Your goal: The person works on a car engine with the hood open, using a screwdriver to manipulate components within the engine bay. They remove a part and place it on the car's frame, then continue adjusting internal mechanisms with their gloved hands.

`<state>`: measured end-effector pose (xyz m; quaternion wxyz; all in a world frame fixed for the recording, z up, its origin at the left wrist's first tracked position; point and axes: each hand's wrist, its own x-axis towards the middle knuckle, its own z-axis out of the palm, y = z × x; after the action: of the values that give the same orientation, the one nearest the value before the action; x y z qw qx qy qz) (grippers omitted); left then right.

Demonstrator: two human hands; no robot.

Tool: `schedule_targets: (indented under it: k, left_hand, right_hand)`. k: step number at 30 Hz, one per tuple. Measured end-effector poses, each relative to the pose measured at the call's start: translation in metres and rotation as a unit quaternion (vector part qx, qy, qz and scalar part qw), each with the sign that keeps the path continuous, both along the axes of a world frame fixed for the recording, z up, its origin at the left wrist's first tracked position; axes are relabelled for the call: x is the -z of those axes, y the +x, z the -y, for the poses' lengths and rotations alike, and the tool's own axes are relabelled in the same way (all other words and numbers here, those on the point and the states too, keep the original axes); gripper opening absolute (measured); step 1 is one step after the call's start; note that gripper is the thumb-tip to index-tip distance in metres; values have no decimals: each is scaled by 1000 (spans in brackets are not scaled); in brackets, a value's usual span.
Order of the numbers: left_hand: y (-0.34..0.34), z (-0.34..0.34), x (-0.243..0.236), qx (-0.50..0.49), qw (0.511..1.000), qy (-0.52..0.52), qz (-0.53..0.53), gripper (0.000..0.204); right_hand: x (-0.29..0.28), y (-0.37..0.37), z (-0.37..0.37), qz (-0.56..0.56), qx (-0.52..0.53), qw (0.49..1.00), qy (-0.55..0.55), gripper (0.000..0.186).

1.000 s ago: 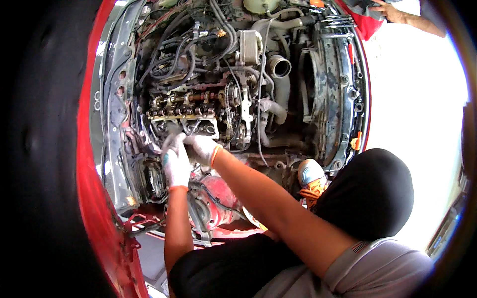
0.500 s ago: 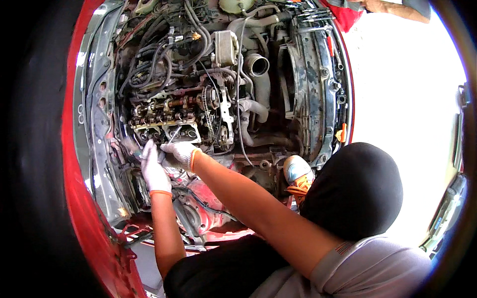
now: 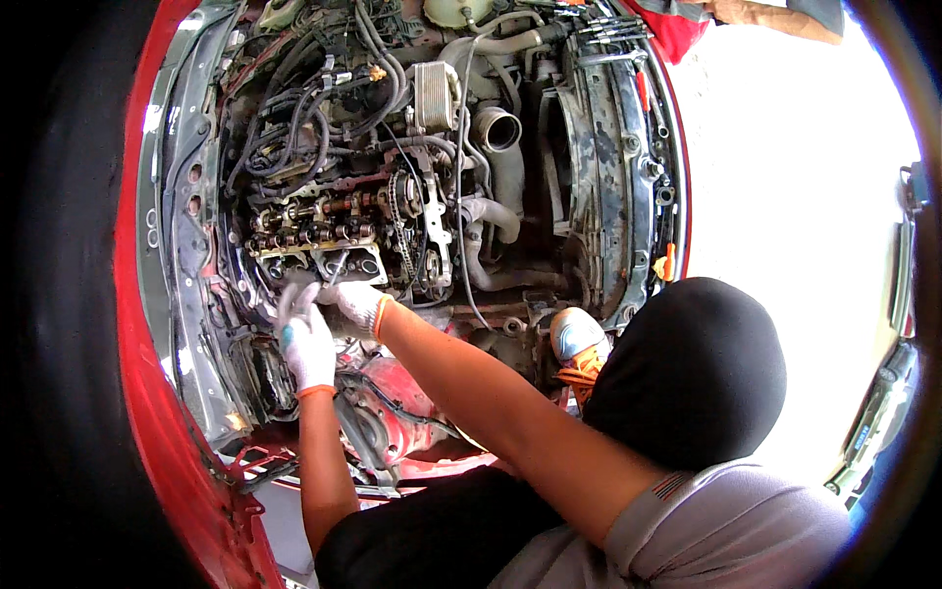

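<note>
My right hand [image 3: 354, 303], in a white glove with an orange cuff, is closed at the near edge of the open engine head. A slim metal shaft [image 3: 337, 263] slants up from its fingers toward the head, and I take it to be in that hand's grip. Just left of it is my left hand [image 3: 308, 346], gloved alike, its fingers raised and smeared by motion. A teal patch shows at its side; whether it holds something I cannot make out. Beyond both hands lie the bare camshafts [image 3: 319, 224] and, to their right, a timing chain [image 3: 400, 221].
Hoses [image 3: 304, 123] and a ribbed metal block [image 3: 433, 96] fill the far bay. Several tools, one orange-handled [image 3: 669, 263], lie along the right front rail. A shoe with orange laces [image 3: 579, 348] stands in the bay. Another person's arm [image 3: 775, 15] shows at top right.
My left hand's blurred fingers have swung up and nearer the right hand. The right hand stays at the head's edge. The whole view has shifted slightly.
</note>
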<state>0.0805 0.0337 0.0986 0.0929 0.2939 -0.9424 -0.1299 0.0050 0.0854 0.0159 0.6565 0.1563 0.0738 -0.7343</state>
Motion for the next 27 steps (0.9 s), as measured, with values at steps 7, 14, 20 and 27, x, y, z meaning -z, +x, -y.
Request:
schedule_targets:
  k: [7,14,20,27]
  left_hand:
    - [-15,4,-7,-364,633,608,-310,38]
    - [-9,6,-12,111,992,51,12,35]
    - [5,15,14,-83,943,271,-173,29]
    - [-13,3,8,-147,870,422,-210,34]
  right_hand:
    - [16,5,9,-82,-20,996,28,21]
    - [10,10,-2,-36,58,996,-59,24]
    - [-8,-2,-7,-16,4,999,28,18]
    - [1,1,2,-58,-14,996,69,16]
